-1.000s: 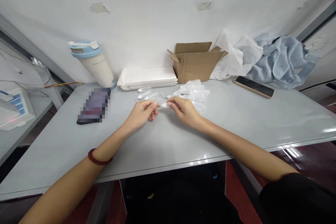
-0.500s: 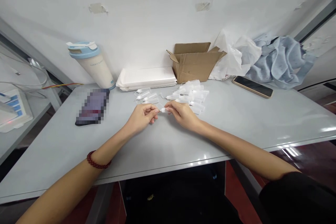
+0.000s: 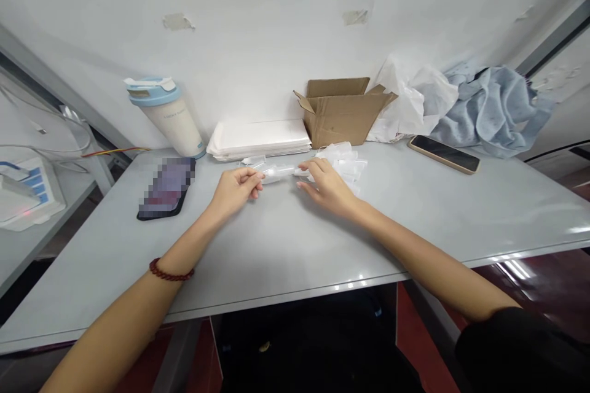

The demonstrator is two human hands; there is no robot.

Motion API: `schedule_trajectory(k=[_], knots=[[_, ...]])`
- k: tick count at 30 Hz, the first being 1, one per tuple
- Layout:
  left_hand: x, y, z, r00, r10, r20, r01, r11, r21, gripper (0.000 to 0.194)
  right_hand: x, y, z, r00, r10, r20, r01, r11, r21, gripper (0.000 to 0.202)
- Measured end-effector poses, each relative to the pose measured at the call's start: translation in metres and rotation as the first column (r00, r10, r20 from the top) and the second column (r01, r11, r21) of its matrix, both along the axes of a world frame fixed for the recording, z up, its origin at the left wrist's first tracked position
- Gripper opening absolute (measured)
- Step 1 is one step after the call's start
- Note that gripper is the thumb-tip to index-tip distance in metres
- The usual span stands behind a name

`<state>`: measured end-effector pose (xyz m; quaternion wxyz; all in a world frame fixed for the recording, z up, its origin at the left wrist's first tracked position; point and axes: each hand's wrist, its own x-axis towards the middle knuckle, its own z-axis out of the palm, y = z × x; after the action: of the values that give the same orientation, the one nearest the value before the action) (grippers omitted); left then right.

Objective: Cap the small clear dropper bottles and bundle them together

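Note:
Pinched between the fingertips of my left hand (image 3: 238, 189) is the tip end of a small translucent bottle (image 3: 279, 172), which points to the right. My right hand (image 3: 324, 185) is beside a pile of similar bottles (image 3: 349, 163), its thumb and fingers apart; its fingertips hover at the pile's left edge and nothing is seen gripped in them. A few more bottles (image 3: 254, 161) lie behind my left hand, partly hidden by it and by the held bottle.
Along the wall stand a white and blue tumbler (image 3: 175, 123), a stack of white sheets (image 3: 260, 138), an open cardboard box (image 3: 343, 120), a white plastic bag (image 3: 408, 98) and blue cloth (image 3: 502, 110). Phones lie at left (image 3: 166, 189) and right (image 3: 444, 154).
My left hand has moved left and slightly back with a bottle in its fingers. The right hand has let go of the bottle, opened, and moved slightly right.

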<state>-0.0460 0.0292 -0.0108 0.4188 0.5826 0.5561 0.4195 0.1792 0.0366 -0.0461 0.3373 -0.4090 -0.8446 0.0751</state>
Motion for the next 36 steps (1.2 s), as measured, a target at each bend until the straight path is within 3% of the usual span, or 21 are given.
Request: schedule_trajectory(k=[3, 6, 13, 19, 28, 36], knots=[[-0.010, 0.013, -0.010, 0.979, 0.184, 0.086, -0.191, 0.978, 0.083, 0.013, 0.004, 0.004, 0.000, 0.991, -0.028, 0.135, 0.030, 0.999, -0.014, 0.030], [-0.018, 0.024, -0.020, 0.959, 0.266, 0.099, -0.276, 0.956, 0.101, 0.012, 0.003, 0.003, 0.002, 0.964, -0.069, 0.256, 0.078, 0.997, -0.027, 0.031], [-0.022, 0.032, -0.028, 0.950, 0.298, 0.090, -0.305, 0.949, 0.082, 0.019, 0.001, -0.002, 0.009, 0.915, -0.095, 0.392, 0.128, 0.990, -0.058, 0.031], [-0.022, 0.029, -0.026, 0.943, 0.312, 0.118, -0.319, 0.947, 0.042, 0.046, 0.001, -0.002, 0.006, 0.903, -0.079, 0.421, 0.119, 0.990, -0.069, 0.032], [-0.007, 0.010, -0.021, 0.984, 0.179, -0.013, -0.174, 0.971, 0.164, 0.037, 0.001, 0.004, -0.001, 0.961, -0.066, 0.270, 0.094, 0.991, -0.092, 0.024], [0.002, -0.002, -0.017, 0.994, 0.000, -0.110, 0.017, 0.988, 0.150, 0.036, 0.001, 0.004, 0.000, 0.985, 0.000, -0.174, 0.001, 1.000, 0.005, 0.021]])
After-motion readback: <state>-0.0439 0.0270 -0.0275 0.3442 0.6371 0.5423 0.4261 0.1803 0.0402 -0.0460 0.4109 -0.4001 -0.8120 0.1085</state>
